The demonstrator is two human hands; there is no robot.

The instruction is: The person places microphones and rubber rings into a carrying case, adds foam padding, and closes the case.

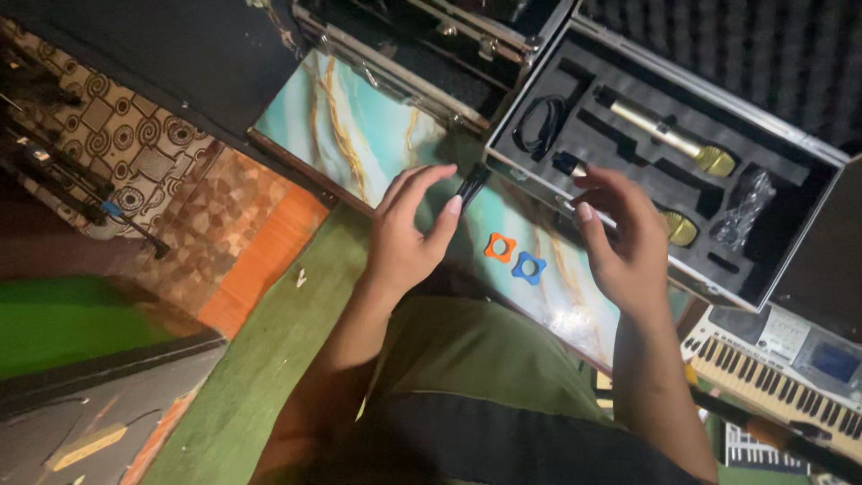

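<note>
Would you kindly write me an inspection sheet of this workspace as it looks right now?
Surface: teal marbled board with gold veins, lying flat.
Job's things: small black cylindrical piece at the left hand's fingertips; open foam-lined case with one gold-headed microphone in its slot, a second partly hidden by the right hand.
Clutter: orange ring and blue ring side by side on the board.
Hands: left hand touching the black piece; right hand open over the case's front edge.
Cables: coiled black cord in the case.
Surroundings: electronic keyboard, patterned floor.
</note>
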